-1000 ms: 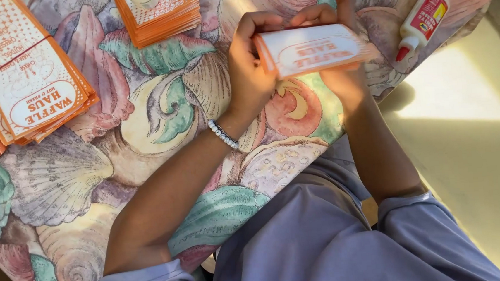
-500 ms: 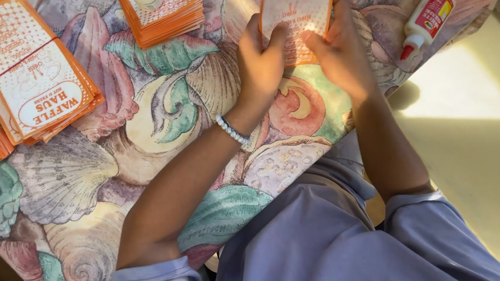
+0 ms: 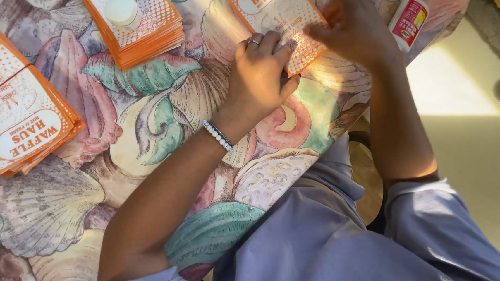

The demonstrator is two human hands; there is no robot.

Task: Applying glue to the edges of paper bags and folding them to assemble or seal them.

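Observation:
An orange and white paper bag (image 3: 273, 15) lies flat on the shell-patterned tablecloth (image 3: 143, 124) near the table's far edge. My left hand (image 3: 260, 75), with a ring and a bead bracelet, presses its fingertips on the bag's near corner. My right hand (image 3: 350, 25) rests its fingers on the bag's right side, covering that edge.
A stack of the same bags (image 3: 142, 22) with a small white lid (image 3: 122, 10) on top sits at the far middle. More stacks (image 3: 16, 116) lie at the left. A white glue bottle with a red label (image 3: 407, 21) lies at the right table edge, the floor beyond it.
The bag was held up in both hands, then turned upright. Now it lies flat on the cloth with both hands pressing on it.

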